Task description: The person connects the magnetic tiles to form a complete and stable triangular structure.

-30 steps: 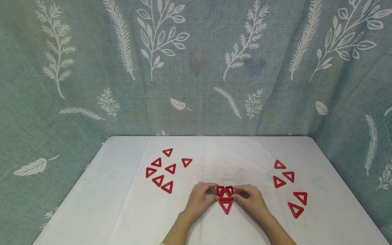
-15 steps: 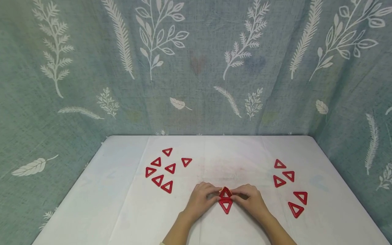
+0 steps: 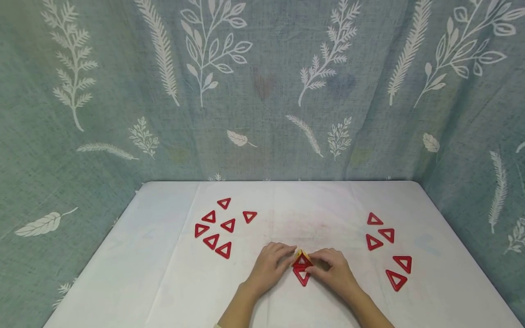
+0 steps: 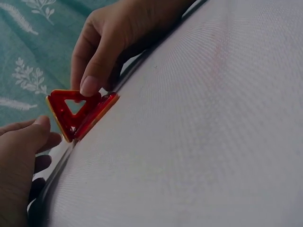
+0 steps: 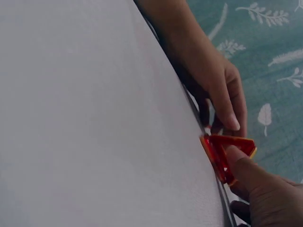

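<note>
The folded red-and-yellow triangle structure [image 3: 302,266] sits on the white surface [image 3: 303,312]. The right hand [image 3: 336,269] pinches it, thumb covering part of its face; the left hand [image 3: 270,265] has loosely bent fingers just left of it, the thumb slightly clear. Seven loose red triangles [image 3: 229,250] lie farther left of the structure, five more red triangles [image 3: 391,280] well right; a leaf-patterned curtain [image 3: 279,41] hangs beyond it.
</note>
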